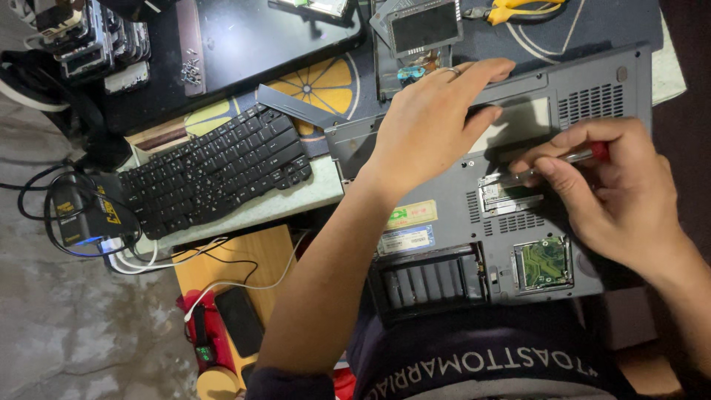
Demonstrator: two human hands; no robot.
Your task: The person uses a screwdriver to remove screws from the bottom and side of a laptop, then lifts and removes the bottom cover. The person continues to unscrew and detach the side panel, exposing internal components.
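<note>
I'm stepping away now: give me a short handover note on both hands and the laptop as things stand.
Left hand: flat on the upturned grey laptop base, steadying it on the lap.
Right hand: grips the red-handled screwdriver, tip in the open memory bay.
Done: two bay covers off; green circuit board exposed; black detached keyboard on the table, small loose screws by it.
Left: base casing not yet separated.

An upturned laptop base (474,222) lies at centre right on the counter (296,204). A detached keyboard (215,167) lies to its left. Pliers (511,9) sit at the top edge, loose screws (191,72) at upper left, and a power adapter (85,211) at far left.
</note>
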